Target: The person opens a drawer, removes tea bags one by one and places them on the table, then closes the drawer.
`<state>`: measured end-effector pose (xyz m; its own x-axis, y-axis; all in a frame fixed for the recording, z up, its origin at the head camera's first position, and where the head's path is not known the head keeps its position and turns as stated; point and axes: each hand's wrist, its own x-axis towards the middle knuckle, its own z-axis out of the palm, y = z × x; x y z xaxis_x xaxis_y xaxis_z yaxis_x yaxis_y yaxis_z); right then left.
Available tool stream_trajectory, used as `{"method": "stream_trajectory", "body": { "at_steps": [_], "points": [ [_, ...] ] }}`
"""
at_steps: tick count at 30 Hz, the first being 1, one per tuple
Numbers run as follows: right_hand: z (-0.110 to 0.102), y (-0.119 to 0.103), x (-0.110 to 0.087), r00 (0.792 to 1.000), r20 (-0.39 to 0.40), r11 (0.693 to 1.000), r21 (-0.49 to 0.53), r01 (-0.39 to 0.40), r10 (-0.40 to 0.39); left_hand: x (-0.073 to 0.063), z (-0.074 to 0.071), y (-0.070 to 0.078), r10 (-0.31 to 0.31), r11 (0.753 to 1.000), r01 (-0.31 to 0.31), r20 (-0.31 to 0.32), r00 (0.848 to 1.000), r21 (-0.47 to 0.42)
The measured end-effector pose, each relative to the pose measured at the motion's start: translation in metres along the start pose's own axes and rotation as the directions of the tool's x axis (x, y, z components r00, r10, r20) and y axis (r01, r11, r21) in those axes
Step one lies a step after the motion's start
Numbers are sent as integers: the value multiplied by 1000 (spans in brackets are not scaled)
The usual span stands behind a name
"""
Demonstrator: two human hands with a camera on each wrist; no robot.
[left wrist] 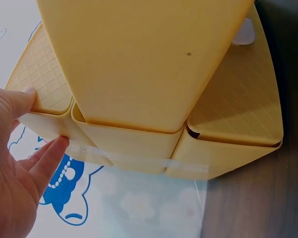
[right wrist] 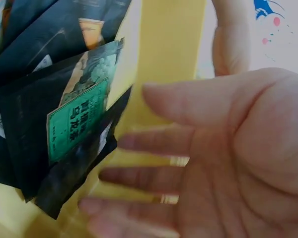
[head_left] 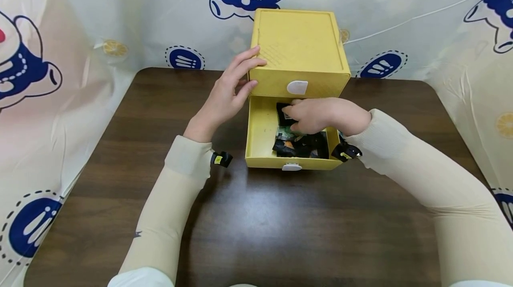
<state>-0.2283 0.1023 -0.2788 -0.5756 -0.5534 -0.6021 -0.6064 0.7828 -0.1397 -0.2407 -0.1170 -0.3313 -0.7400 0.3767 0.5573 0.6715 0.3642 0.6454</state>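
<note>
A yellow drawer box (head_left: 296,42) stands on the table, three tiers joined in the left wrist view, with its middle drawer (left wrist: 139,64) pulled out. My left hand (head_left: 228,89) rests at the upper tier's left side, fairly straight fingers on its top edge and thumb near the front corner. Inside the open drawer lie several dark packets (head_left: 300,144), one with a green label (right wrist: 77,121) bearing printed characters. My right hand (head_left: 320,115) reaches into the drawer over them. Its fingers (right wrist: 149,178) extend straight beside the nearest black packet (right wrist: 79,163), pinching nothing.
The box sits on a dark wooden table (head_left: 256,216) near its back edge. A printed white curtain (head_left: 168,6) with blue figures hangs behind and at both sides. White tabs mark the drawer fronts, such as the upper drawer's tab (head_left: 297,87).
</note>
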Motion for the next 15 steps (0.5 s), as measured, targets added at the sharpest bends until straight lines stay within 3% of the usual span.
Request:
{"method": "stream_trajectory", "body": {
  "at_steps": [6, 15],
  "points": [
    [2, 1, 13, 988, 86, 992, -31, -126, 128, 0, -1, 0, 5, 1000, -4, -3, 1000, 14],
    [3, 6, 24, 995, 46, 996, 2, -94, 94, 0, -1, 0, 7, 1000, -6, -2, 1000, 19]
  ]
}}
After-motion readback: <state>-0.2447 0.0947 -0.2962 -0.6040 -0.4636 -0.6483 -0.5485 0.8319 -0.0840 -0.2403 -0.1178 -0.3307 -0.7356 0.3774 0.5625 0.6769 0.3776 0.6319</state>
